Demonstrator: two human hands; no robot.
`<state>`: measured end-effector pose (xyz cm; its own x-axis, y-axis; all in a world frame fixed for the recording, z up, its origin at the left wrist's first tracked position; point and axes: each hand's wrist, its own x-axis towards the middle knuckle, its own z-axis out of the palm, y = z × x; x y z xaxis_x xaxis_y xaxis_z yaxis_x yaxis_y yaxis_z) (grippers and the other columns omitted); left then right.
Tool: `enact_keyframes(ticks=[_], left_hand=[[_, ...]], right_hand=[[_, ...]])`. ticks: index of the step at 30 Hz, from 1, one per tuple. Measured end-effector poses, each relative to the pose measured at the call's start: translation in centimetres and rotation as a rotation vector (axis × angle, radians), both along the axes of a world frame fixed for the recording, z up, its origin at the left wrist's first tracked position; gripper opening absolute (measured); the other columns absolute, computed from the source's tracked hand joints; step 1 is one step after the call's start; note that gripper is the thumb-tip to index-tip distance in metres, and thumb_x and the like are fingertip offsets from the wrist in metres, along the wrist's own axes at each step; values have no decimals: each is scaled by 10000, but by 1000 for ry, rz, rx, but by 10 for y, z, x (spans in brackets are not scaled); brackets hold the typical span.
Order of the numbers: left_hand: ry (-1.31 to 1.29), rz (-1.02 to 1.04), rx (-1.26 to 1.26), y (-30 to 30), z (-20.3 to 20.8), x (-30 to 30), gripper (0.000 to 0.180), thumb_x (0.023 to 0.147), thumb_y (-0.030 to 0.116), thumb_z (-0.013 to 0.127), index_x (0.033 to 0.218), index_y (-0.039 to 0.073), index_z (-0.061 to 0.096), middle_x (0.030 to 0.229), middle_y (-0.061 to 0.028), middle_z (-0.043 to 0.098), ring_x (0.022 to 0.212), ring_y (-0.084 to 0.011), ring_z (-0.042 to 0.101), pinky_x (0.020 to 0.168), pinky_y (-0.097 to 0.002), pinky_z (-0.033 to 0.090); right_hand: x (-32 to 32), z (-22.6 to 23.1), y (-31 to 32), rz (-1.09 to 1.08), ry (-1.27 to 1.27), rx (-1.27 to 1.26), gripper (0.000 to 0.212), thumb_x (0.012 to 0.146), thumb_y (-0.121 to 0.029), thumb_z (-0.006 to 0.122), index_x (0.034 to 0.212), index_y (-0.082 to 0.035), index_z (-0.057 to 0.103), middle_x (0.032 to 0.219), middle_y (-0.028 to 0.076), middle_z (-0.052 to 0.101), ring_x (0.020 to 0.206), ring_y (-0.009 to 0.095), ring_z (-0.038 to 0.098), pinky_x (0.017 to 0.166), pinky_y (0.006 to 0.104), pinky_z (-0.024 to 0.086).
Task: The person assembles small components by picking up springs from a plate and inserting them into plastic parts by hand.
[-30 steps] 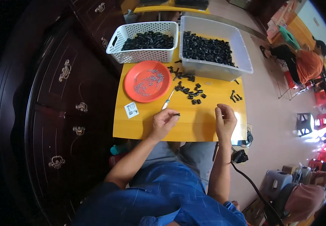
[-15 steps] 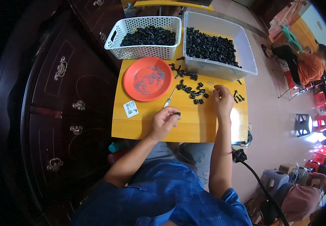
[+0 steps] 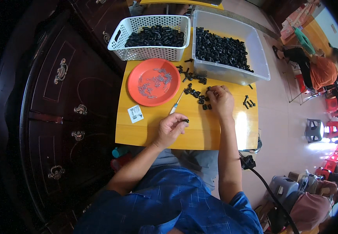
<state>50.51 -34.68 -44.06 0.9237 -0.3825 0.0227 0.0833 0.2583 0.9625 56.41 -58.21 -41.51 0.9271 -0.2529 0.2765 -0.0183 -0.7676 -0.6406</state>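
My left hand (image 3: 171,129) is closed near the table's front, pinching a small black plastic part (image 3: 186,121) between thumb and fingertips. Farther right, my right hand (image 3: 221,102) reaches down with bent fingers over a loose group of small black plastic parts (image 3: 194,93). Its fingertips are pressed round one dark part, mostly hidden by the fingers. Beyond my left hand lies a thin screwdriver (image 3: 175,105) with a light-blue handle. An orange-red round plate (image 3: 137,95) holds many small silver screws or pins.
A white perforated basket (image 3: 153,53) and a clear plastic bin (image 3: 251,78), both with black parts, stand at the table's far side. A white printed card (image 3: 136,113) lies left. Black bolt-like pieces (image 3: 249,103) lie right. Dark drawers (image 3: 56,109) flank the table. Seated people are at right.
My right hand has moved left onto the loose black parts and its fingers have closed there. My left hand keeps its black part, nearly unmoved.
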Motion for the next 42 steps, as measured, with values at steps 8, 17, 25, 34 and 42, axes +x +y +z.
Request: enact_keyframes(ticks=[8, 17, 25, 34, 42], left_hand=[[-4, -7, 25, 0, 0, 0, 157, 966, 43, 596, 1109, -19, 594, 918, -65, 674, 726, -79, 612, 663, -218, 517], [-14, -8, 26, 1, -3, -1, 161, 963, 45, 599, 1111, -20, 593, 911, -65, 674, 715, -78, 612, 657, -219, 517], [-29, -29, 41, 2, -4, 1, 160, 962, 37, 594, 1112, -17, 586, 913, -63, 674, 719, -81, 613, 657, -223, 514], [-26, -20, 42, 1, -3, 0, 173, 965, 39, 598, 1128, -17, 582, 922, -65, 674, 733, -80, 615, 669, -223, 521], [-29, -2, 32, -2, -2, -1, 143, 948, 35, 613, 1083, -12, 615, 889, -36, 670, 745, -67, 627, 639, -222, 531]], right_hand=[[2, -2, 6, 3, 8, -78, 138, 818, -184, 732, 916, -87, 746, 896, 119, 674, 804, 317, 672, 716, 408, 540], [-7, 0, -4, 51, 67, 36, 151, 802, -141, 734, 939, -76, 732, 906, 139, 690, 764, 306, 683, 711, 397, 547], [5, -3, -37, -108, -30, -35, 121, 856, -135, 682, 958, -86, 722, 910, 143, 684, 797, 299, 682, 713, 388, 537], [6, -13, -30, -85, -112, -65, 91, 841, -86, 696, 924, -60, 723, 861, 134, 677, 748, 286, 684, 683, 376, 535], [2, -22, -30, -79, -155, -159, 77, 840, -163, 691, 839, -87, 687, 850, 149, 636, 779, 358, 646, 695, 446, 520]])
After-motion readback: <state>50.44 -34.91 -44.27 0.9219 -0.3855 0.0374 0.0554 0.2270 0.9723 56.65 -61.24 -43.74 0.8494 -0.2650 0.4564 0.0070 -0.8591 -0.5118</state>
